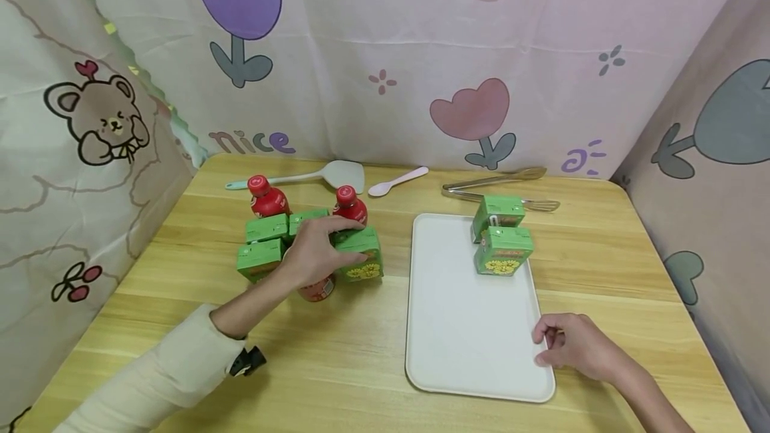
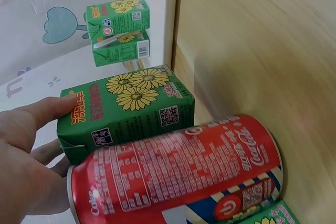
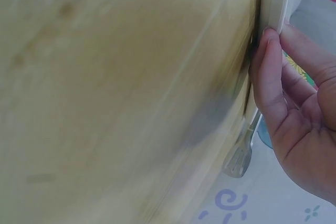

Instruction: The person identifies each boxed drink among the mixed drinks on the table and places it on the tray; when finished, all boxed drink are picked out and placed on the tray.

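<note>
My left hand (image 1: 313,251) grips a green drink carton (image 1: 365,264) with yellow flowers by its upper part, thumb and fingers on opposite sides. Beside that carton lies the red Coke can (image 2: 178,169) in the left wrist view; the head view shows it largely covered by my left hand. Over on the right, my right hand (image 1: 580,346) pinches the right rim of a white tray (image 1: 463,326). Thumb and fingertips meet at the tray's edge (image 3: 274,3) in the right wrist view. Two more green cartons (image 1: 504,256) stand at the tray's far right corner, one behind the other.
Several green cartons (image 1: 260,256) and two red-capped bottles (image 1: 269,198) cluster around my left hand. Along the back lie a spatula (image 1: 343,174), a pink spoon (image 1: 397,182) and metal tongs (image 1: 499,179). A printed curtain (image 1: 361,39) closes off the table's far side.
</note>
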Demonstrator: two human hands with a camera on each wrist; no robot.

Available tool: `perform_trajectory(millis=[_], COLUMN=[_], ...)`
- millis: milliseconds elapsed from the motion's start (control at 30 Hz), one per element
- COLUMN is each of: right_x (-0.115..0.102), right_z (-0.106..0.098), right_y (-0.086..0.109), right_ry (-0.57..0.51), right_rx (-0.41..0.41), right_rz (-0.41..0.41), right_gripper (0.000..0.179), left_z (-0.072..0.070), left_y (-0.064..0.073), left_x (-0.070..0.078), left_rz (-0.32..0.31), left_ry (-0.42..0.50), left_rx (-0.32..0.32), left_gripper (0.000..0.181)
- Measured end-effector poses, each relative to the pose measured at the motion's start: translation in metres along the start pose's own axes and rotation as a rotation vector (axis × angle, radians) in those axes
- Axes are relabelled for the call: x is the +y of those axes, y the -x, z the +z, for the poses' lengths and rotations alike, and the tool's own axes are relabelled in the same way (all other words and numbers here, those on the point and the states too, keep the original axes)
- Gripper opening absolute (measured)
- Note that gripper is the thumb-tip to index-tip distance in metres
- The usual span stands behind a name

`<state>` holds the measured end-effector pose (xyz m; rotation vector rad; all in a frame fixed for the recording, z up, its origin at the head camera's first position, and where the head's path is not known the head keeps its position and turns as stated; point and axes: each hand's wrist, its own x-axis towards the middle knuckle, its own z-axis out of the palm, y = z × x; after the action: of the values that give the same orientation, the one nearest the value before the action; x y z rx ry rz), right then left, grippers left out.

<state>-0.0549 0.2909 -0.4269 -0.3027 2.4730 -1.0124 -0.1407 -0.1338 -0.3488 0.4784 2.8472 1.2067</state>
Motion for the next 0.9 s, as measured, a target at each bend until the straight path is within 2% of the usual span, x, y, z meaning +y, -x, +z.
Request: perform_trajectory(millis=[167,400,700,900], right_x=[0.000,-0.001,0.000,0.000], right_z=[0.000,-0.001,0.000,0.000], right_y=[0.000,0.000,0.001,0.001], right_ry=[-0.011,-0.012,-0.022,-0.027], right_rx=[-0.001,0.006,0.006,-0.005], right_rz=[0.001,-0.005,-0.005,-0.009], right_gripper=[0.027,0.027,0.027,0.026], left_z=[0.003,0.010,0.028,0.040], left_y=[-0.001,-0.005,-0.013,-0.017], left_x=[0.005,0.014,0.029,0.040], left_rz=[-0.015,-0.019,-0.018,-0.047], left_ry=[0.028,0.118,0.197,0.232], left_rx=[0.004,0.025,0.017,0.008], left_gripper=[0.045,0.043,0.042,0.044])
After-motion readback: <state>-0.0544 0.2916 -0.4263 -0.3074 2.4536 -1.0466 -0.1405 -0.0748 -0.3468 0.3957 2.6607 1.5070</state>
